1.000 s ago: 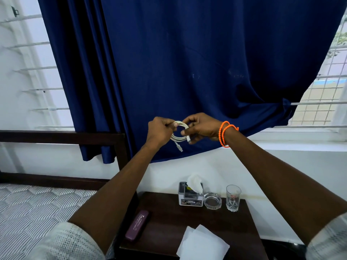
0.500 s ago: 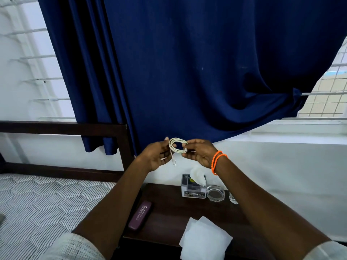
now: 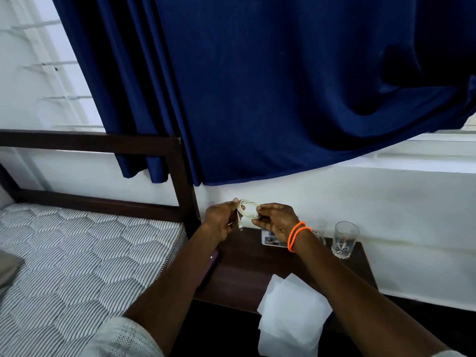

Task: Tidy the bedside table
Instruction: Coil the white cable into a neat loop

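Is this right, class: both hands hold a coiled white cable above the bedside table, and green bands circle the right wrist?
Not quite. The bands are orange, as the head view shows. The rest holds: left hand and right hand hold the coiled white cable above the bedside table.

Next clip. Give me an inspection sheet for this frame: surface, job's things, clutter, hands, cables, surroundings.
Surface: dark wooden bedside table, mostly bare in the middle.
Job's things: coiled white charging cable, held above the table's back edge.
Clutter: clear drinking glass at back right; white paper sheets overhanging the front edge; small printed box, partly hidden; purple case under the left forearm.
Hands: left hand and right hand each grip one side of the coil; orange bands on the right wrist.
Cables: only the held coil, one plug dangling.
Surroundings: navy blue curtain, striped mattress, dark bed frame.
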